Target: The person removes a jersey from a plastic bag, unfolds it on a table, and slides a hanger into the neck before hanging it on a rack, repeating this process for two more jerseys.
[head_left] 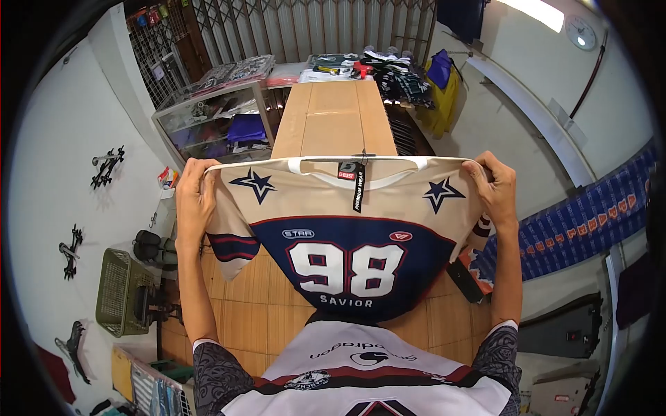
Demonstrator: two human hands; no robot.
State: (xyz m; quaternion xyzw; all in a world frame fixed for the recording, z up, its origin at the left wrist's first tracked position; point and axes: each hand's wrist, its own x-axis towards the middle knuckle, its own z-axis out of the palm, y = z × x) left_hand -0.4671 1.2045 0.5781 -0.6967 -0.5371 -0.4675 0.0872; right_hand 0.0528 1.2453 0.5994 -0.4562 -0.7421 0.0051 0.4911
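A beige and navy jersey (347,236) with a large white 98, the word SAVIOR and a dark star on each shoulder hangs stretched between my hands. My left hand (196,195) pinches its shoulder on the left side of the view, and my right hand (494,186) grips the opposite shoulder. Both arms reach forward. A black PREMIUM WEAR tag (359,191) hangs at the collar, beside a red and black neck label (347,170). The jersey's lower part drops away from me and its hem is hidden.
Beyond the jersey stands a long wooden table (333,118). A glass display case (215,125) is at the back left, with folded clothes (399,76) piled behind the table. A green basket (118,291) is at left; a blue banner (576,229) hangs at right.
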